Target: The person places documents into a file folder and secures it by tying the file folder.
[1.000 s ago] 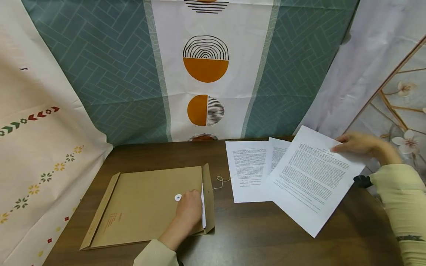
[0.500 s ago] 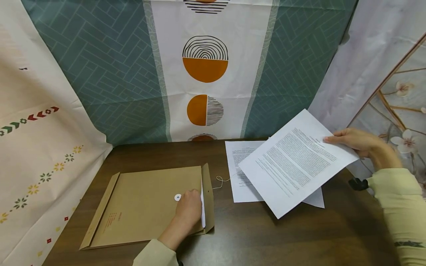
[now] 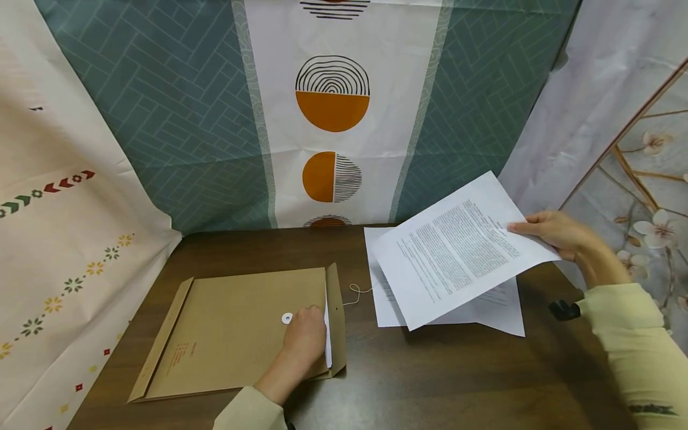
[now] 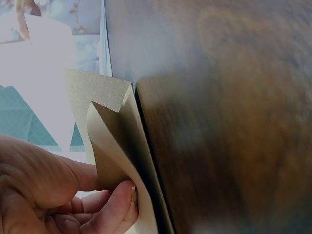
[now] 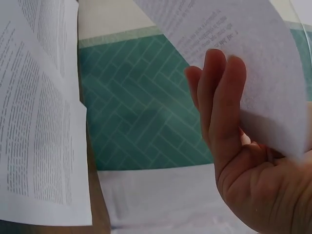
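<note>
My left hand [image 3: 305,337] grips the open edge of a brown paper envelope [image 3: 236,328]; in the left wrist view thumb and fingers pinch its front panel [image 4: 105,146], holding the mouth apart. A strip of white paper [image 3: 328,334] shows inside that mouth, beside the flap [image 3: 336,322]. My right hand [image 3: 559,236] pinches a printed sheet [image 3: 457,245] by its right edge, thumb on top, and holds it tilted above the table. Under it lie other printed sheets [image 3: 500,307], partly covered; the right wrist view shows them as overlapping pages [image 5: 39,131].
A thin string [image 3: 356,292] trails from the envelope flap toward the sheets. The envelope's white button [image 3: 287,318] sits by the left hand. Patterned cloths hang behind the dark wooden table [image 3: 419,382] and at both sides.
My right hand has lifted the printed sheet off the others and carried it left, turning it, toward the envelope. The left hand and envelope stay in place.
</note>
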`<state>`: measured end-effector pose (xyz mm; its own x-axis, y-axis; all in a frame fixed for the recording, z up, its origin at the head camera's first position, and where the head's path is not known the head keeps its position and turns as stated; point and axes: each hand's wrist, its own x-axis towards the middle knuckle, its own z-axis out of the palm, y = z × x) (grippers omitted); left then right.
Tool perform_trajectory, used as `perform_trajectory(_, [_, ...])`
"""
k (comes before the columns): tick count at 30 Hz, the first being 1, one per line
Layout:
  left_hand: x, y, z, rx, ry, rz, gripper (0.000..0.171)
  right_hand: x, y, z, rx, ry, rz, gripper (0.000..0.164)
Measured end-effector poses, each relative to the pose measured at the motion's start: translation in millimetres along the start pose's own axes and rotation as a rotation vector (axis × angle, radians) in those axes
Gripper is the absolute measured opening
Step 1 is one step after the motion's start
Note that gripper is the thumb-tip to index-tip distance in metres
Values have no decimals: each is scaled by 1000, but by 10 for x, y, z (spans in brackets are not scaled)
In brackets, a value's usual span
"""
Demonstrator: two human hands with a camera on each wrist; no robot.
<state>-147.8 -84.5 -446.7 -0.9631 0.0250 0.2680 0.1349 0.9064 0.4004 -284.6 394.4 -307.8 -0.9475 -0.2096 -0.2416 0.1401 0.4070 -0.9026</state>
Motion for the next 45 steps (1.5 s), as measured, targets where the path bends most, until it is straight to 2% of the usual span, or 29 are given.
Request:
perform_trajectory(8, [16, -17, -10, -28, -22, -24, 10, -22, 3, 94, -1, 14, -35, 17])
perform_trajectory(15, [46, -33, -45, -57, -81, -49, 10, -47, -40, 180, 4, 37, -62, 17])
perform_trajectory(20, [55, -38, -82, -54, -66, -20, 10, -59, -82, 266, 15, 51, -71, 14])
perform_trajectory(28, [69, -16, -158, -93, -62, -41, 14, -67, -170, 397, -60, 58, -86, 12])
perform_trajectory(36, [79, 4, -230, -105, -63, -51, 17, -72, -205, 649, 61, 26, -120, 8])
perform_trajectory(38, [79, 7, -238, -106, -60, -47, 17, -79, -220, 710, 60, 23, -125, 12])
perform_trajectory(45, [78, 8, -240, -110, -49, -30, 17, -70, -267, 924, 82, 13, -118, 44])
